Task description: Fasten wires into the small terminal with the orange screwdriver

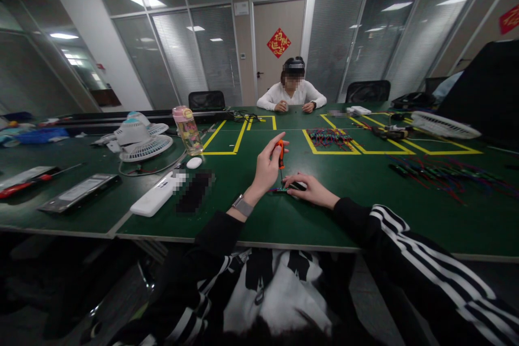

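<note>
My left hand (267,166) is closed around the orange handle of a screwdriver (281,155). The screwdriver stands nearly upright, its thin shaft pointing down at a small green circuit board (279,190) on the table. Whether the tip sits in a screw is too small to tell. My right hand (310,190) rests low at the board's right side, fingers and thumb bent towards each other at its edge. They seem to hold the board there, partly covering it.
On the green table (235,221), a white power bank (156,194), a bottle (187,130) and a white fan (140,138) stand left. Wired boards lie in a bundle (330,138) ahead and a pile (441,170) at right. Opposite sits a person (275,94) in white.
</note>
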The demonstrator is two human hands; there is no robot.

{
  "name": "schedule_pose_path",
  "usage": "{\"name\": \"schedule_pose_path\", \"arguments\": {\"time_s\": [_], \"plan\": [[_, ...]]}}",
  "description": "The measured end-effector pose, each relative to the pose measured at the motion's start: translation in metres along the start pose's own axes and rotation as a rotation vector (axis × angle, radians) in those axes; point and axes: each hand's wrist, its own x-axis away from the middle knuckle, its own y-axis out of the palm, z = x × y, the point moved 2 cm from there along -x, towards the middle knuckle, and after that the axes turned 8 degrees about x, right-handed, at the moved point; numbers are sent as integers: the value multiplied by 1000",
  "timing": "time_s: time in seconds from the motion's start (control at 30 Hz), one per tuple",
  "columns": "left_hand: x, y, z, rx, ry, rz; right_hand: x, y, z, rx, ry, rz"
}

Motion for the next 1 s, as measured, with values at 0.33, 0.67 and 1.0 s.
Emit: {"name": "schedule_pose_path", "arguments": {"time_s": [0.33,0.67,1.0], "plan": [[0,1,-5,-6,20,4,0,1,3,-1,5,-4],[2,-1,2,-60,62,-2,-1,2,4,9,30,-1],[2,-1,4,-128,115,14,-1,4,7,-1,32,23]]}}
